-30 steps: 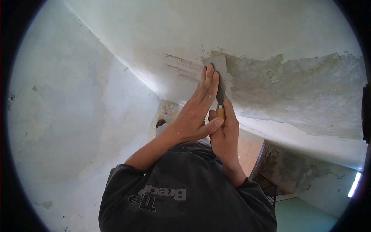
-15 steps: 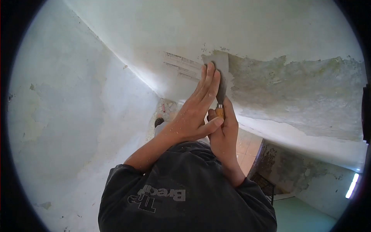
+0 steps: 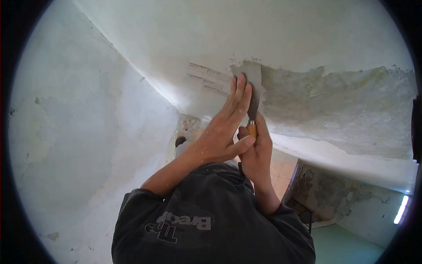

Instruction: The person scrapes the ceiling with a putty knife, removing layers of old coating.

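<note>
My right hand [image 3: 258,152] is closed round the wooden handle of a putty knife [image 3: 254,103], its wide metal blade lying against the wall. My left hand [image 3: 222,132] rests with outstretched fingers on the left part of that blade, and its thumb reaches across to my right hand. Around the blade's top is a ragged edge of paint on the pale wall [image 3: 176,31]. To the right of it spreads a bare grey-green patch [image 3: 334,97] where the coating is off. Printed strips of paper [image 3: 209,77] show on the wall left of my fingers.
Another wall [image 3: 74,123] with peeling spots meets this one in a corner at the left. Debris [image 3: 187,125] lies on the floor by a dark shoe [image 3: 180,141]. Floor tiles [image 3: 281,169] and a dark metal frame [image 3: 303,215] appear at the lower right.
The view has tilted slightly, so wall and hands sit a little lower in the picture. My hands stay on the putty knife in nearly the same pose.
</note>
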Motion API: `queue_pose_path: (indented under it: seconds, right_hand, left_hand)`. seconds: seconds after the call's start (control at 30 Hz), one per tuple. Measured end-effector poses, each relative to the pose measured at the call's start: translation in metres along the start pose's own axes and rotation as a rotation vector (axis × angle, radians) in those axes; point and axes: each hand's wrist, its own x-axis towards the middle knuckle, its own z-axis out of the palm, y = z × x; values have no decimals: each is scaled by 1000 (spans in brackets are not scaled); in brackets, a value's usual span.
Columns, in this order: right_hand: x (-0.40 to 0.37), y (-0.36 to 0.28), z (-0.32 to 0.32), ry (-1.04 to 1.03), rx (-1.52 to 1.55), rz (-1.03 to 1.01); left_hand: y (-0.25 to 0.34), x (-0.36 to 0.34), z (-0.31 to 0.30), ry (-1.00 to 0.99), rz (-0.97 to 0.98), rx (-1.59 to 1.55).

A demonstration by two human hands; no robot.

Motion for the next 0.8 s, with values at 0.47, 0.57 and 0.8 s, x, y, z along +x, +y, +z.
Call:
queue_pose_path:
  seconds: [0.47, 0.57, 0.8]
  right_hand:
    - [-13, -3, -2, 0, 75, 116]
    - [4, -11, -5, -26, 46, 131]
    - [-3, -8, -3, -24, -15, 10]
  left_hand:
    - [-2, -2, 4, -38, 31, -57]
    - [-1, 1, 7, -29, 41, 36]
    - [-1, 2, 3, -9, 42, -10]
